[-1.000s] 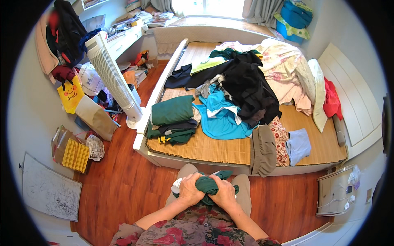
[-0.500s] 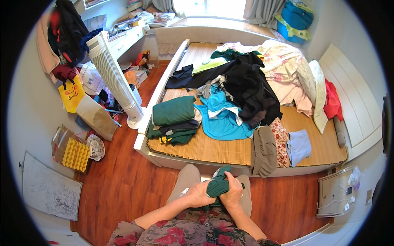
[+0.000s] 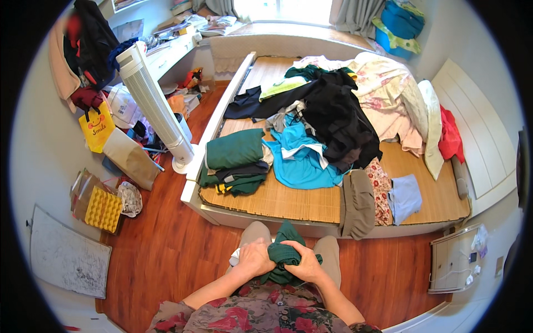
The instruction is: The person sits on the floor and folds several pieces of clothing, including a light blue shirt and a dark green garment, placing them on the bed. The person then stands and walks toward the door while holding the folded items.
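Sitting at the foot of a low bed (image 3: 277,202), the person holds a bunched dark green garment (image 3: 283,252) over the lap, just short of the bed's near edge. The left hand (image 3: 254,258) is closed on the garment's left side, fingers curled into the cloth, with a bit of white fabric (image 3: 235,257) showing just beside that hand. The right hand (image 3: 304,263) is closed on the garment's right side, its fingers wrapped over the top fold; both hands touch the cloth and sit close together. A point of the green cloth sticks up between the knees toward the bed. On the bed's bamboo mat, near the left edge, lies a stack of folded clothes (image 3: 233,161), green on top and darker pieces beneath. Just beside it to the right spreads a bright blue shirt (image 3: 302,158), and above that a heap of black clothes (image 3: 338,119). An olive-brown piece (image 3: 357,202) lies at the near edge of the bed, with a floral cloth (image 3: 380,186) and a pale blue piece (image 3: 405,194) to its right. A floral quilt (image 3: 388,91) and a red cloth (image 3: 449,136) lie toward the right side by the white headboard. On the wooden floor (image 3: 161,250) left of the bed stands a white tower fan (image 3: 152,102), with a yellow bag (image 3: 97,127) and a yellow egg tray (image 3: 102,208) nearer the wall.
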A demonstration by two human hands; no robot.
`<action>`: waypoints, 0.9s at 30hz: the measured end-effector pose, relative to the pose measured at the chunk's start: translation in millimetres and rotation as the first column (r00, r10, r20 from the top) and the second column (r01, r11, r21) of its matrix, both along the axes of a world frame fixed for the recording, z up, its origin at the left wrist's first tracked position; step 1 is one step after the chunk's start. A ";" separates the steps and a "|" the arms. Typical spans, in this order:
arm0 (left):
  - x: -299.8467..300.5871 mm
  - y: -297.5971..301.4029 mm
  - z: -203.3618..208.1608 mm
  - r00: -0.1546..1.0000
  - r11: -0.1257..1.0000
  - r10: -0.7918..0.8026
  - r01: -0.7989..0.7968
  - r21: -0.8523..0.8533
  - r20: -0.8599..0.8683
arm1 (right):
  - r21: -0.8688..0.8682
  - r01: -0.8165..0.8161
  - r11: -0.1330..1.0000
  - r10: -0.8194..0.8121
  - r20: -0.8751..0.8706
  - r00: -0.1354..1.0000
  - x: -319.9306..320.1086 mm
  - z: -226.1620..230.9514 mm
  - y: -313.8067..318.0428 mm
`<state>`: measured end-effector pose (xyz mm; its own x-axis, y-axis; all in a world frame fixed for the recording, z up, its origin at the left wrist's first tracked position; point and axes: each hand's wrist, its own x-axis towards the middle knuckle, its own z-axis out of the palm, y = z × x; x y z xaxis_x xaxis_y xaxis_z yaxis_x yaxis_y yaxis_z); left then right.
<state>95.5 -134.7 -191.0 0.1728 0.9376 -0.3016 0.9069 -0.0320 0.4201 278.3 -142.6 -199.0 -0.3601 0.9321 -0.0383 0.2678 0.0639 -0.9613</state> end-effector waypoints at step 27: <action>5.1 -14.0 -2.8 0.763 0.975 0.082 0.073 -0.211 0.641 | 0.578 0.303 0.757 -0.548 0.310 0.777 -10.8 -15.9 -2.5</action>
<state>100.6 -148.7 -193.8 0.3936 0.8654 -0.3100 0.4204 0.1305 0.8979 267.5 -145.1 -214.9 0.0240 0.9169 0.3984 0.7577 0.2433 -0.6056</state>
